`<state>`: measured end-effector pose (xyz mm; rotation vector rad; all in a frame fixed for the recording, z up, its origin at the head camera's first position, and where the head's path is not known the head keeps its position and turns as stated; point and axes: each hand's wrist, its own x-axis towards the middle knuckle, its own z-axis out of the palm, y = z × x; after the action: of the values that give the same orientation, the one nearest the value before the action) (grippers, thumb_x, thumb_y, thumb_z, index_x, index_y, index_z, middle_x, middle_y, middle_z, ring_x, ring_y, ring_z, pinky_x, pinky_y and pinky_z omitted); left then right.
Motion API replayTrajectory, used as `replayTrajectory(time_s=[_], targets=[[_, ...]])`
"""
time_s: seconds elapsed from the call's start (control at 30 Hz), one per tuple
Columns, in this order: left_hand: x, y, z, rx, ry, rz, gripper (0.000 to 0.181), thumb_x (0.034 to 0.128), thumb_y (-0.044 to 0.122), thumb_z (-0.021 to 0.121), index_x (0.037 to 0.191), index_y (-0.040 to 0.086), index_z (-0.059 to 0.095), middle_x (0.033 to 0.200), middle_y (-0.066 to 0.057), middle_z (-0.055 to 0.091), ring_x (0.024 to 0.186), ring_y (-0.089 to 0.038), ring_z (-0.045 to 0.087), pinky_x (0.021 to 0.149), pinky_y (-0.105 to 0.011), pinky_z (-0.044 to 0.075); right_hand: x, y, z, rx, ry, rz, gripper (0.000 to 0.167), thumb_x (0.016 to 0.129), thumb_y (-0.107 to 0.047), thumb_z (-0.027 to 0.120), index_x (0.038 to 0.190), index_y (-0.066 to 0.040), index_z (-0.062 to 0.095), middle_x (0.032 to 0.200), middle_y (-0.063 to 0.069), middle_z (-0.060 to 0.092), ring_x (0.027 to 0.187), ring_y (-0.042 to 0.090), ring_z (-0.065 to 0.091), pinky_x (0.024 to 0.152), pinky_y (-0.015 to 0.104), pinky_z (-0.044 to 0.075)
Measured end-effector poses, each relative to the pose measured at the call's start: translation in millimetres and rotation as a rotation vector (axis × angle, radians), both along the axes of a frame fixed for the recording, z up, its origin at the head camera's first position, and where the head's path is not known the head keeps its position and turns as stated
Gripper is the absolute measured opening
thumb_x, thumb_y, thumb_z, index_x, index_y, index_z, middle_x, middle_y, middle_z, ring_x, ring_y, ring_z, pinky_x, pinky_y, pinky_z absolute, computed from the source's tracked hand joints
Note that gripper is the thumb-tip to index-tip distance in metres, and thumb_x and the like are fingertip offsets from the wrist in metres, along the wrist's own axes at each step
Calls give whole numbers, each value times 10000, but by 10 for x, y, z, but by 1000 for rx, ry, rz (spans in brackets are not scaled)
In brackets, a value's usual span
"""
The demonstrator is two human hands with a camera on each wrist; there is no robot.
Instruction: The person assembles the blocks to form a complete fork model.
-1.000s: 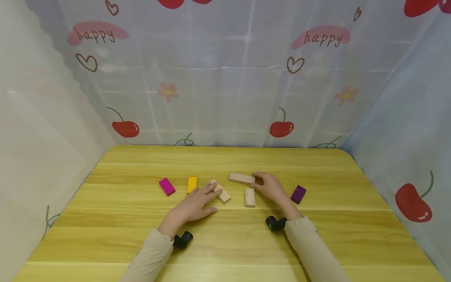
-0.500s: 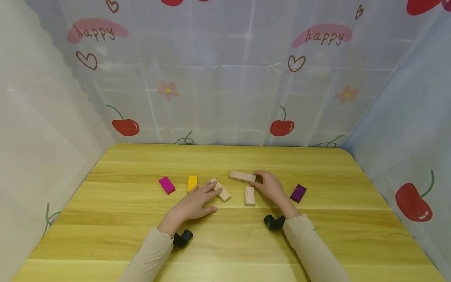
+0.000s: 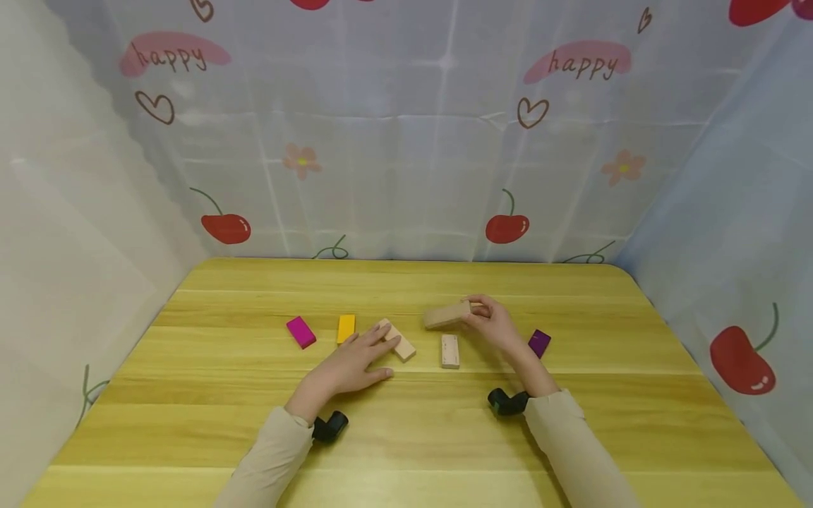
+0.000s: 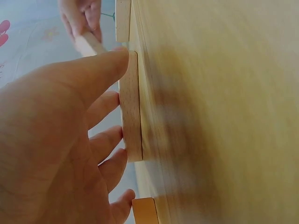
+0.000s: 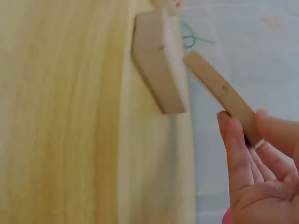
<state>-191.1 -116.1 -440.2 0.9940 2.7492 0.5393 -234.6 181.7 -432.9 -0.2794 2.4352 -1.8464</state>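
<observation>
My right hand [image 3: 498,329] pinches one end of a plain wooden block [image 3: 446,315], which tilts up off the table at that end. In the right wrist view the thumb and fingers grip this block [image 5: 229,93] near its lower end. The left hand [image 3: 352,361] lies with fingers spread over a second wooden block [image 3: 399,343], fingertips touching it. The left wrist view shows that block [image 4: 131,107] flat on the table beside the fingertips. Between the hands lies a third wooden block [image 3: 450,351]. A yellow block [image 3: 346,329] sits by the left hand's outer fingers, partly covered.
A magenta block [image 3: 301,332] lies to the left on the wooden table [image 3: 406,437]. Beyond the right wrist is a purple block [image 3: 539,343], partly behind the forearm. A printed curtain [image 3: 394,155] hangs behind the table, with pale sheets at both sides.
My right hand has moved right and slightly away, taking up the wooden block it was touching; that block's right end has risen. The left hand has stayed put.
</observation>
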Motion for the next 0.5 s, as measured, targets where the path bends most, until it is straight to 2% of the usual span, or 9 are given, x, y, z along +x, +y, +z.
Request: replayTrajectory(time_s=[0.07,0.2,0.33,0.5], targets=[[-2,4,-4,-4,0,-3,587,962,376,510,1475,163,322,1532,-105,163,1390,-272,115,1088,-521,108,51,35,43,-110,-55,4,393,952,-7,517,1329,68,436,1155,297,542,1007,309,590,896,441,460],[-6,6,-7,-5,-2,-2,589,961,378,510,1476,167,319,1534,-100,157,1390,-268,112,1089,-519,107,177,89,109,-214,-85,34,427,963,-13,496,1376,48,406,1169,251,540,984,185,601,934,462,412],[-6,4,-5,-1,-8,0,591,960,376,515,1477,167,317,1535,-97,152,1391,-268,105,1089,-519,105,331,100,142,-214,-99,91,418,957,-44,524,1352,62,433,1096,175,592,941,166,614,910,480,428],[-6,0,-9,-2,-4,0,596,959,370,520,1477,158,317,1535,-102,149,1391,-271,99,1088,-521,104,525,54,132,-154,-116,168,393,953,-79,546,1309,75,482,1019,135,612,901,198,616,872,465,471]])
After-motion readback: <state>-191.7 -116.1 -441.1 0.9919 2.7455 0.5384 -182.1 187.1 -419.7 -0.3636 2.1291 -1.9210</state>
